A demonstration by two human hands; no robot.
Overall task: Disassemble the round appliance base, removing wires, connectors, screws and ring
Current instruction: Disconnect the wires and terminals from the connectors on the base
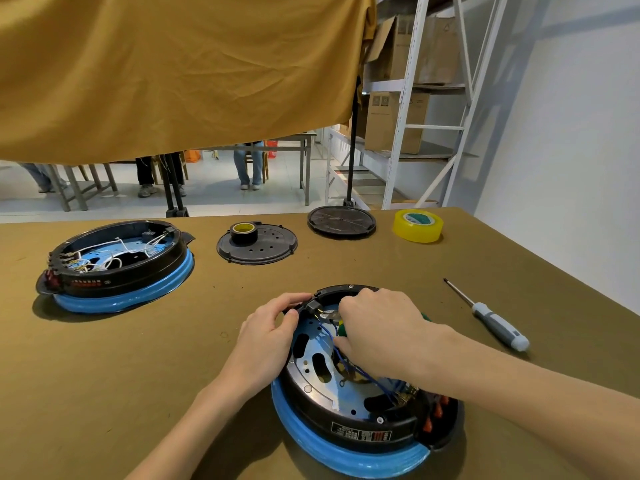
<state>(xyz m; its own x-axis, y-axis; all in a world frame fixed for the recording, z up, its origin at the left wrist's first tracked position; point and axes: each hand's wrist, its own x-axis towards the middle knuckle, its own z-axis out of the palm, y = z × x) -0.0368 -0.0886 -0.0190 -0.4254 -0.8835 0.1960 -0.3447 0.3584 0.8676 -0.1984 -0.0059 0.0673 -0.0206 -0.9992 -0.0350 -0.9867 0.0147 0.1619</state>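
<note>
The round appliance base (349, 403) sits open-side up at the near edge of the table (173, 358), blue ring (332, 452) underneath, right in front of the person. The left hand (266, 337) pinches the black connector (311, 304) at the far rim, fingers curled round it. The right hand (377, 330) grips green-handled pliers (334, 317), whose metal nose pokes in beside that connector, close to the left fingertips. Blue wires (349, 362) run from there across the metal plate toward the switch side.

The risk I see is a slip: if the pliers jump off whatever they bite, the nose is pointed toward the left fingers. A hard tug could also tear a wire rather than free its terminal, or lift the whole base, since only the connector is held and nothing presses the housing down. I cannot tell exactly what the nose is biting.

Further off lie a screwdriver (491, 320), a second base (114, 265), two black covers (258, 244), one bearing black tape, and yellow tape (418, 225).
</note>
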